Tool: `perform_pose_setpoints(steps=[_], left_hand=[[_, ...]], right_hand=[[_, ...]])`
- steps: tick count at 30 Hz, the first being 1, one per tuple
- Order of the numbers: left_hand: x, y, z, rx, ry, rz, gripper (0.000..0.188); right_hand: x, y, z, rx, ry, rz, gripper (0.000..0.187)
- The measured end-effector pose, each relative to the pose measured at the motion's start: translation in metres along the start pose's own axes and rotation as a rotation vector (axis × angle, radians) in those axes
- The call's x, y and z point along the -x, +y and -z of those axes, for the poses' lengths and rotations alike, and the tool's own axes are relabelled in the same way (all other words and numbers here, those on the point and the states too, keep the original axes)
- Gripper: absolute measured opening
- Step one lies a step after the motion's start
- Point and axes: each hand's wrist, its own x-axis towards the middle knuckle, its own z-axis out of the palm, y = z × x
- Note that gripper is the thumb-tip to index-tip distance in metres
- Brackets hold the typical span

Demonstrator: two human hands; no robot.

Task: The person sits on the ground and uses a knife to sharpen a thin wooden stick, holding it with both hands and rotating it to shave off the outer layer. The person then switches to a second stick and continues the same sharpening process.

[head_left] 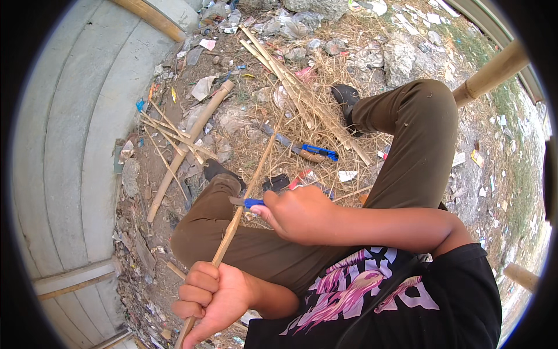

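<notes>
**Thin bamboo strip under the knife**

The left hand (212,294) is closed in a full fist around the lower part of a thin bamboo strip (247,192), which rises from that fist up and to the right, across the bent left leg (232,244) and on over the littered ground (232,122). The right hand (296,212) is curled shut around a blue-handled knife (247,203), its short blade lying against the strip about midway along its visible length.

The strip looks light and dry — a long, narrow splint that is stiff along its run yet likely to flex or whip near the free tip. It probably splits readily along the grain, so pressure from the blade would tend to run lengthwise rather than cut across. Its edges may be sharp and splintery; a firm wrap-around grip low down, well behind the blade, seems the safest hold, and that is where the fist sits. Bracing it against the leg would steady the middle.

Nearby lie other things: a thick bamboo pole (189,148) to the left, a bundle of split strips (302,96) ahead, and a second blue-handled tool (305,151) on the dry grass between the feet.
</notes>
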Motion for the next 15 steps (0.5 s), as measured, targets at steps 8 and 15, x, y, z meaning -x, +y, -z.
perform_pose_setpoints(steps=[8,15], left_hand=[[-0.003,-0.001,-0.01,-0.173,0.167,-0.052,0.072],[-0.014,-0.013,-0.02,-0.411,0.479,-0.177,0.072]], right_hand=[[-0.02,0.031,0.002,-0.079,-0.201,-0.044,0.052],[-0.045,0.055,-0.026,-0.085,-0.127,-0.016,0.052]])
